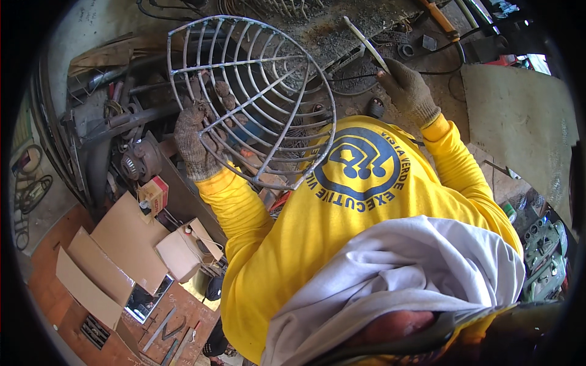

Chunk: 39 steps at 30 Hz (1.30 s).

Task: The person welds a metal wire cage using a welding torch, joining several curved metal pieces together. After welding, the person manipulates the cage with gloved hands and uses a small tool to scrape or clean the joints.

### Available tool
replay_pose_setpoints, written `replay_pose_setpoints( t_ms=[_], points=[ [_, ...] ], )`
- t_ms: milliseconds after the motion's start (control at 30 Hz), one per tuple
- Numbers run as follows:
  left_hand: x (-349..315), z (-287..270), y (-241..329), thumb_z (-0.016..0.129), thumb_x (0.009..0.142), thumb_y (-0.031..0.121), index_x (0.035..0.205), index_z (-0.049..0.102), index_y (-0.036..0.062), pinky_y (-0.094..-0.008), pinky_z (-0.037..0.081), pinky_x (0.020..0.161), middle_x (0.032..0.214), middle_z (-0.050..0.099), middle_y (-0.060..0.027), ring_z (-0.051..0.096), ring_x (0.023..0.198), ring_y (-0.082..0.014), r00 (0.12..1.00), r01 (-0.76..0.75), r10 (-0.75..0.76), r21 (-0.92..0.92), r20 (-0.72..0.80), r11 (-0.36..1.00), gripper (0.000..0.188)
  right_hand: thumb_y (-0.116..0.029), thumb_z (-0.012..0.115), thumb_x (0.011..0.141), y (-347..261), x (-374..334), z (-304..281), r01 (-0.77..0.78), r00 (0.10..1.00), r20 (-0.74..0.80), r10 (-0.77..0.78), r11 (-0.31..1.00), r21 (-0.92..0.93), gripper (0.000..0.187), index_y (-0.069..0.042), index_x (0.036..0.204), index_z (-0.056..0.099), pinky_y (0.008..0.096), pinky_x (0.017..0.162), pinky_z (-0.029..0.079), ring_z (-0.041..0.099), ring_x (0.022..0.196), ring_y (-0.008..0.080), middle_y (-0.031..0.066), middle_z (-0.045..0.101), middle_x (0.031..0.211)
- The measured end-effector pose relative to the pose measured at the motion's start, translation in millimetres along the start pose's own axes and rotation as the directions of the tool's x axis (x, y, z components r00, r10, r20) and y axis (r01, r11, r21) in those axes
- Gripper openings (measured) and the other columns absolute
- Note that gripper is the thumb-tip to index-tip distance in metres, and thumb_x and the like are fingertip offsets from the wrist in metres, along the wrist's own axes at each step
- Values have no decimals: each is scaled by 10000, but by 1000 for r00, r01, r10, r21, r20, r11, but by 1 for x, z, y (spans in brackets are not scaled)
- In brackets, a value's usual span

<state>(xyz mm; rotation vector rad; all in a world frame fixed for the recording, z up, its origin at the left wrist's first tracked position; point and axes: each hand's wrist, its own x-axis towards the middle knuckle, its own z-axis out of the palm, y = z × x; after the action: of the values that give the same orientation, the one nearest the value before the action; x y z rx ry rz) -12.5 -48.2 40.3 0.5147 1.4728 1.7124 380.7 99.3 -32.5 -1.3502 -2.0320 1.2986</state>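
Observation:
My left hand [194,137], in a brown knit glove, grips a grey metal wire grille [250,100] by its left side. The grille is rounded, tapers to points, and has curved bars crossed by straighter ribs; some fingers show through its gaps. It is held up and tilted in front of my chest. To the right, my gloved right hand [404,90] is closed on one end of a pale, narrow, flat stick [365,43]. The stick points up and to the left, apart from the grille. Whether it is metal or wood I cannot tell.
A grit-covered work surface [329,30] lies ahead, with an orange-handled tool [441,21] and its black cable at the right. Metal scrap fills the left. Open cardboard boxes [125,244] and hand tools lie lower left. A large sheet [519,116] leans at right.

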Motion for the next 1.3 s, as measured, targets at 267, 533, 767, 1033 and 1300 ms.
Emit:
replay_pose_setpoints(
  t_ms=[267,533,767,1033,1300],
  points=[
    [1,2,-1,599,871,85,1291,542,42,-404,507,909,1116,627,-165,638,998,-277,999,-33,33,-18,-1,999,425,-349,583,947,0,2,3,-14,1000,16,14,1000,-4,470,17,1242,573,388,796,503,669,943,357,236,671,1019],
    [-2,3,-1,618,857,107,1289,540,51,-410,506,901,1124,621,-156,631,1004,-277,998,-61,61,-49,-9,997,442,-337,574,951,-7,-1,4,-51,997,63,49,998,36,437,3,1226,581,394,801,499,666,943,363,231,673,1009],
    [-8,1,-5,634,845,126,1287,539,59,-415,505,894,1130,615,-148,625,1009,-277,996,-90,88,-38,-33,995,457,-333,576,947,0,1,12,4,997,75,-4,1000,11,436,1,1228,581,399,813,499,664,961,369,234,673,1012],
    [-3,4,-1,652,830,147,1285,537,68,-421,504,886,1138,608,-139,618,1014,-277,994,-105,101,-81,-47,991,476,-336,584,947,-6,12,-3,26,971,-233,-51,994,-108,397,-66,1237,595,395,753,519,684,911,352,190,694,946],
    [-9,23,16,671,816,169,1283,536,77,-427,502,878,1145,601,-130,611,1020,-277,964,-250,262,177,-47,952,495,-347,519,946,7,53,-17,11,944,-298,-142,917,-400,378,-96,1216,603,469,783,517,648,934,404,206,681,988]
  ],
)
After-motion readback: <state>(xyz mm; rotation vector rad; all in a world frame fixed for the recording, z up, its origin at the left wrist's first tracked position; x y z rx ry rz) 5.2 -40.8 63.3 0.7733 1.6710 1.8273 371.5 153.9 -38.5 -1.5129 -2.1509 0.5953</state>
